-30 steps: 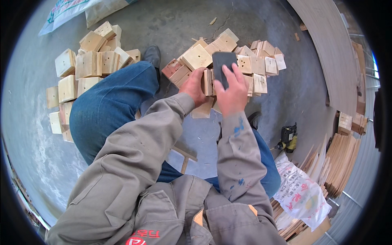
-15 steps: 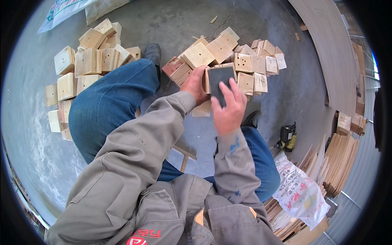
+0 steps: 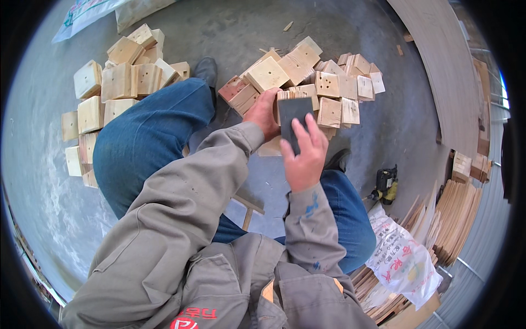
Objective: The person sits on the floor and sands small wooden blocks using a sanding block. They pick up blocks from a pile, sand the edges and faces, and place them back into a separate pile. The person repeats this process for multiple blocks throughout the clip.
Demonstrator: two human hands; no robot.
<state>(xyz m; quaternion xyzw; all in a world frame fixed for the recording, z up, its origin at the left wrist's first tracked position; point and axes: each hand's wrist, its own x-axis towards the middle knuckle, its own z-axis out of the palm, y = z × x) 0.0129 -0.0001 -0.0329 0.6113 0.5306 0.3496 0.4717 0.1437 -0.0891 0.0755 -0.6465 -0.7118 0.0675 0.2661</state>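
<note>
Head view: left hand [image 3: 263, 112] grips rigid, light square wooden block [image 3: 290, 94] by its edge; right hand [image 3: 304, 156] presses dark flat sanding pad [image 3: 292, 118] against it.

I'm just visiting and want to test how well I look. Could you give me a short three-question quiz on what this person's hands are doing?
1. True or false: the right hand presses a dark flat pad against a wooden block.
2. Which hand steadies that block from the side? A) left hand B) right hand C) neither
3. Fill in: the yellow and black power tool lies on the concrete floor to the person's ____ side.

Key: 1 true; 2 A; 3 right.
</note>
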